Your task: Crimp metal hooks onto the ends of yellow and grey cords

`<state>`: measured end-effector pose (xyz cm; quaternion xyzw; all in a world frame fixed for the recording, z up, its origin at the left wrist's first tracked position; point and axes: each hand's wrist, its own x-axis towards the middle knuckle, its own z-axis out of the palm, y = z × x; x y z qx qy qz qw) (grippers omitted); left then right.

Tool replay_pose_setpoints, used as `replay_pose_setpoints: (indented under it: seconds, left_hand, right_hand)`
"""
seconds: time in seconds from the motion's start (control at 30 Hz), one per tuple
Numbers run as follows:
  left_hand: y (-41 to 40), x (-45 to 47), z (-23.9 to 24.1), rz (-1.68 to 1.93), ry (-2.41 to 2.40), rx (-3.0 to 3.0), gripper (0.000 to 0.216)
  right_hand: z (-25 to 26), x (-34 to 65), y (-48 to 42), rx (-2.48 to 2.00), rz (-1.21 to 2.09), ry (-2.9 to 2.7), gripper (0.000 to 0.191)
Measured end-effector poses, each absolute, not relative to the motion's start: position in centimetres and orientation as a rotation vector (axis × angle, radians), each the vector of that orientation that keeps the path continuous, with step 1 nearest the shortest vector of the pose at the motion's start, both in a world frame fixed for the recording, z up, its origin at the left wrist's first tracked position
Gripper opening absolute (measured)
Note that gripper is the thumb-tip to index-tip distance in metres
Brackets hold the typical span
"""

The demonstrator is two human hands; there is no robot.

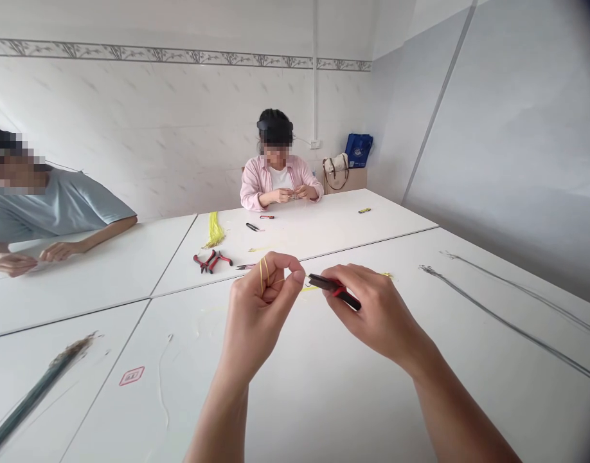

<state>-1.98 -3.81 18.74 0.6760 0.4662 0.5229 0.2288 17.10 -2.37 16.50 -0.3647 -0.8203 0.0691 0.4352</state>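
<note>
My left hand (263, 302) is raised above the white table (324, 399), fingers curled shut, pinching a thin yellow cord (263, 273) that loops over the fingers. My right hand (372, 312) is closed on a small black-and-red pair of pliers (334, 290). The pliers' tip points left and meets the pinched fingertips of my left hand. A short length of yellow cord trails between the two hands.
Red-handled pliers (212, 260), a yellow cord bundle (214, 230) and small tools lie further back. Long grey wires (511, 325) lie on the right, a dark wire bundle (39, 386) on the left. One person sits opposite (278, 177), another at far left (44, 206).
</note>
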Motion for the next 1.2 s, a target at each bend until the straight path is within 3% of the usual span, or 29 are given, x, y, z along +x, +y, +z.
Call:
replay_pose_setpoints:
  seconds: [0.4,0.8,1.2]
  left_hand:
    - [-3.8,-2.0,18.9,1.457,1.37,1.815,0.017]
    - [-2.8,-2.6,17.5,1.791,1.612,2.357,0.019]
    - [-1.4,-4.2,17.2,1.322,1.709,2.151,0.022]
  right_hand:
    - [16.2,17.0,-2.4,-0.936,0.204,-2.03,0.014]
    - [15.2,16.1,-2.1,-0.854,0.069,-2.046,0.017]
    - [14.5,16.2,-0.3,-1.025,0.287,-2.102,0.017]
